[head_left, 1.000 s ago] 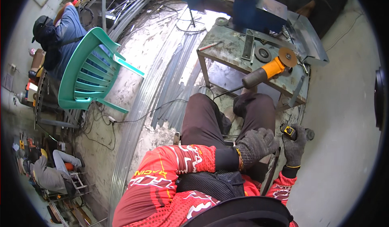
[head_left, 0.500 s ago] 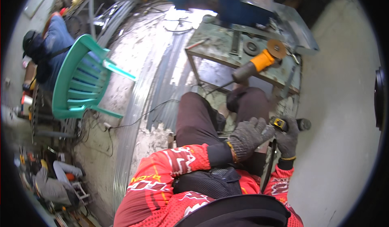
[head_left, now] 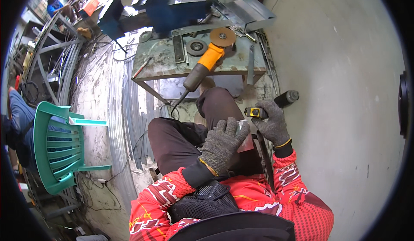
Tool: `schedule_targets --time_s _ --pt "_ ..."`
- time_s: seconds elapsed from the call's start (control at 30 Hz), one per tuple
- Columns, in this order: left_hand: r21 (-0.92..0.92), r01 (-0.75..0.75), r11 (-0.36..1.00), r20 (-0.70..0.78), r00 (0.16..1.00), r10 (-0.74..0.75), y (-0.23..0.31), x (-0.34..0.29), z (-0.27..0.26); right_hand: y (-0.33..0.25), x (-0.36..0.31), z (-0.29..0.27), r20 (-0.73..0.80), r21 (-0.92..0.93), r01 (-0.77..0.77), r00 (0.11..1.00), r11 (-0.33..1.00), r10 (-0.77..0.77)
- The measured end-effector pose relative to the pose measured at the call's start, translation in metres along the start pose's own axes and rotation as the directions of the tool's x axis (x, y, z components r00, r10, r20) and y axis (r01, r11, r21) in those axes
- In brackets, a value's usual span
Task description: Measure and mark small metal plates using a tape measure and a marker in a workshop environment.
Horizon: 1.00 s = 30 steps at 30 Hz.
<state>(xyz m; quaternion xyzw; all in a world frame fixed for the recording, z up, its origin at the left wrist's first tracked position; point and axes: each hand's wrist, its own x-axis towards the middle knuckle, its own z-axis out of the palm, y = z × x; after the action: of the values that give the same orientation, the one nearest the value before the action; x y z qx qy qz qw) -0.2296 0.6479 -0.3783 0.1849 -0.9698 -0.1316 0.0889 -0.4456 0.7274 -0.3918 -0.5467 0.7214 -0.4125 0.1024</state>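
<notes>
My left hand, in a grey knit glove, is closed over a small shiny piece of sheet metal above my lap, its fingers laid along the piece. A yellow-and-black tape measure is in my right hand, also gloved in grey, with the fingers wrapped round its case. No drawn-out blade can be made out. Ahead, an angle grinder with an orange head and dark grey body leans across the near edge of a metal worktable, its brown disc facing up.
On the table lie a spare disc, a square, a red marker and a metal strip. A dark bottle-like cylinder stands by the wall at right. Left are a green plastic chair, metal strips and cables on the floor.
My view has swung right, so the table and chair appear further left. My hands have come slightly apart, the tape measure and metal piece still in them.
</notes>
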Motion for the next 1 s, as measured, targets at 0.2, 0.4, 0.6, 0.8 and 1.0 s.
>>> schedule_targets --time_s 0.2,0.4,0.6,0.8,1.0 --pt "-0.096 -0.015 0.995 0.046 0.999 0.02 0.004 0.0 -0.007 0.004 0.0 0.0 -0.003 0.035 0.004 1.0 0.999 -0.003" --pt "-0.083 0.022 0.996 -0.005 1.0 -0.023 -0.003 0.007 -0.007 0.004 -0.003 0.0 0.01 0.035 -0.02 1.0 0.999 0.019" --pt "-0.062 0.022 0.998 0.007 1.0 -0.021 0.005 0.002 -0.008 0.001 -0.003 0.003 0.002 0.033 -0.048 0.999 0.998 0.048" --pt "-0.126 0.037 0.991 0.011 0.999 -0.036 0.004 0.001 -0.013 0.008 -0.009 0.004 0.028 0.003 -0.05 0.998 0.999 0.05" --pt "-0.22 0.055 0.974 0.07 0.997 -0.041 -0.006 -0.003 -0.023 0.013 -0.011 0.004 -0.008 -0.037 -0.062 0.998 0.997 0.062"
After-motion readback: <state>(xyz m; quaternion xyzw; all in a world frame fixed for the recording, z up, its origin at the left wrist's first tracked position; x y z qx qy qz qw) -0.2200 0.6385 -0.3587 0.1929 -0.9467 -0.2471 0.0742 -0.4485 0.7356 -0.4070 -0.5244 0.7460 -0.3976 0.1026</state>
